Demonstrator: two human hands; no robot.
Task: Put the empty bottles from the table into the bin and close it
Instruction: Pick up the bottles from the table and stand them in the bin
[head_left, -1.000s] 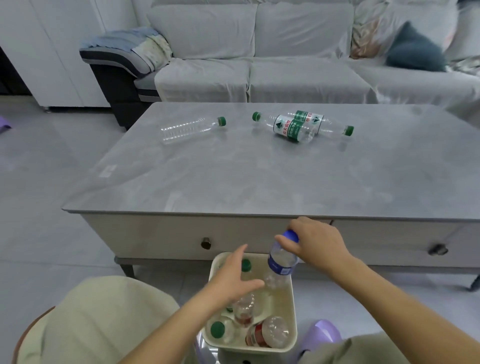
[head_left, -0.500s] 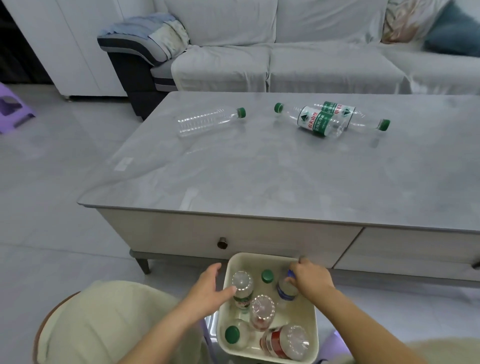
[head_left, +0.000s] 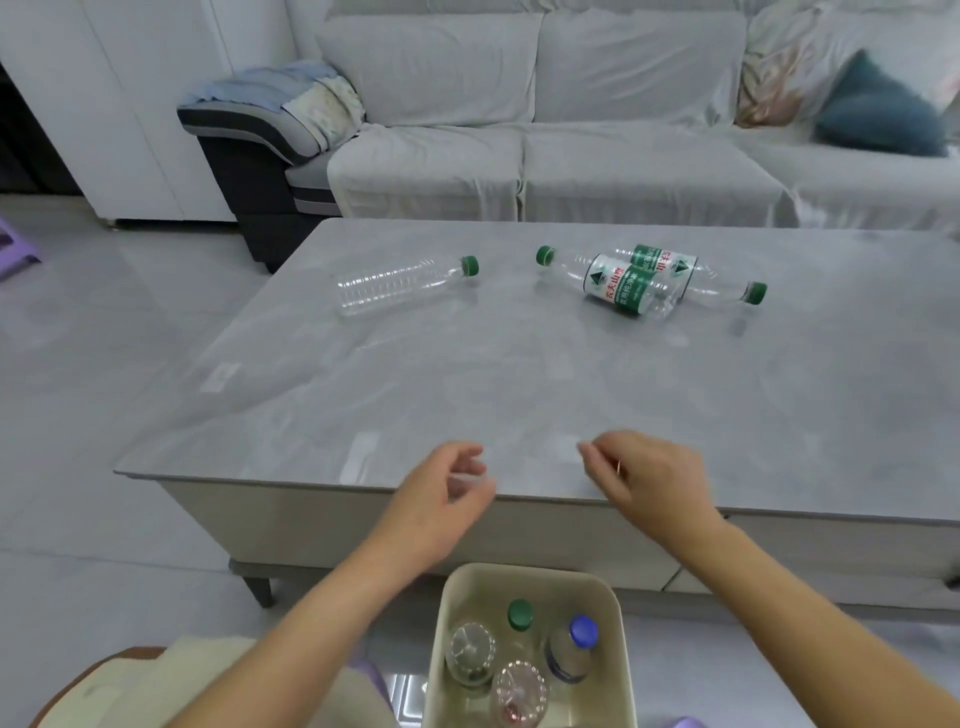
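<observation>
Three empty clear bottles lie on the grey table: an unlabelled one with a green cap at the far left, and two green-labelled ones, one in front, the other touching behind it. The cream bin stands on the floor before the table, lid off, holding several bottles, among them a blue-capped one. My left hand and my right hand hover empty over the table's near edge, fingers loosely curled and apart, slightly blurred.
A grey sofa runs behind the table, with a teal cushion at its right and folded cloths on its left arm. A white cabinet stands at the back left. A purple stool is at the left edge. My lap is at the bottom left.
My right hand let go of the blue-capped bottle, which now stands in the bin. Both hands rose from the bin to the table's near edge.
</observation>
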